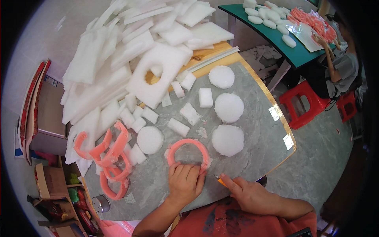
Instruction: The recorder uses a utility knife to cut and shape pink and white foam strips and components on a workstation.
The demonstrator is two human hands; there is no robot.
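A pink foam ring (190, 143) lies on the grey tabletop in front of me. My left hand (184, 182) has its fingers closed on the ring's near side. Ragged pale bits cling to the ring's right edge. In my right hand (249, 194) is an orange cutter knife (221, 181), most of it hidden by the fingers; its short tip points at the ring without touching it. More pink foam rings (114, 147), some of them cut or open, are heaped to the left. White round foam discs (227, 140) lie beyond my hands.
White foam sheets (158, 63) are piled high at the back left, with small foam blocks (205, 97) before them. A metal tin (101, 204) stands at the left edge. Right of the table are a red stool (302, 104) and a person (341, 65) at a green table (272, 37).
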